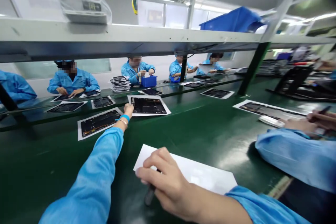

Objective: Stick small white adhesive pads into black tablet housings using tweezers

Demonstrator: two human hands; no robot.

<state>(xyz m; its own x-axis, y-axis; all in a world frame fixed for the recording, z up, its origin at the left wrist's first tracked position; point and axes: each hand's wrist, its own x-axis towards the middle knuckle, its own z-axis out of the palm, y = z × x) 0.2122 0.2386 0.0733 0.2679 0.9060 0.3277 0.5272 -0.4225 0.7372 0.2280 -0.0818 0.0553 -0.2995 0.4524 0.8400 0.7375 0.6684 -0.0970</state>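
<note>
My left hand (pixel 128 110) reaches far forward, its fingers closed on the left edge of a white sheet that carries a black electronic panel (pixel 149 106). Left of that wrist lies another black panel (pixel 101 123) on white backing, with orange strips along its lower edge. Close to me, my right hand (pixel 168 178) is curled around a dark pen-like tool (pixel 149 196), whose lower end points down; its exact kind is unclear. Under and behind this hand, a blank white sheet (pixel 204 174) rests on the green table (pixel 189 133).
Overhead runs a white shelf (pixel 147 35) bearing a blue bin (pixel 231 19), held by dark-footed posts (pixel 253 71). At right, a co-worker's sleeve (pixel 296 150) and hands are beside a long panel (pixel 273 108) and a white object (pixel 271 121). Several people sit opposite.
</note>
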